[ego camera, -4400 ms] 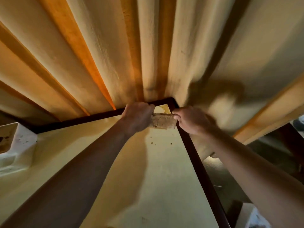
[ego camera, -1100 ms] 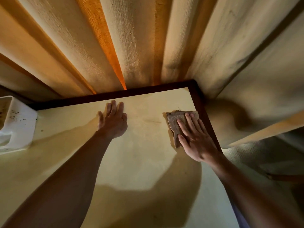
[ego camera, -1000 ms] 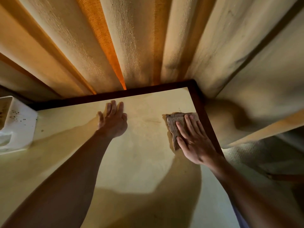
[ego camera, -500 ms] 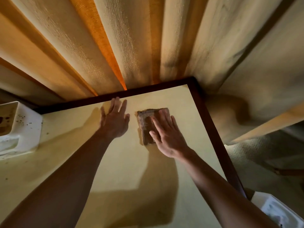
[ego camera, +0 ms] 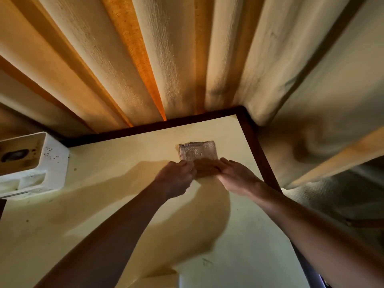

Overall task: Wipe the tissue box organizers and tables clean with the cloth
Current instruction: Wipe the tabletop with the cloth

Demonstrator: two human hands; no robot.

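a lived-in room, perhaps a home or a lodging room: long pleated curtains (ego camera: 170,59) hang to the far edge of a pale table (ego camera: 124,154) with a dark wooden border; a white organizer (ego camera: 35,163) stands at left.

Both grips meet at the cloth, near the tabletop's far right corner

The cloth (ego camera: 197,153) lies on the tabletop (ego camera: 116,204) just beyond the left grip (ego camera: 176,179) and right grip (ego camera: 234,175), which touch its near edge; the organizer (ego camera: 31,165) sits well left, and the curtain (ego camera: 166,59) hangs behind.
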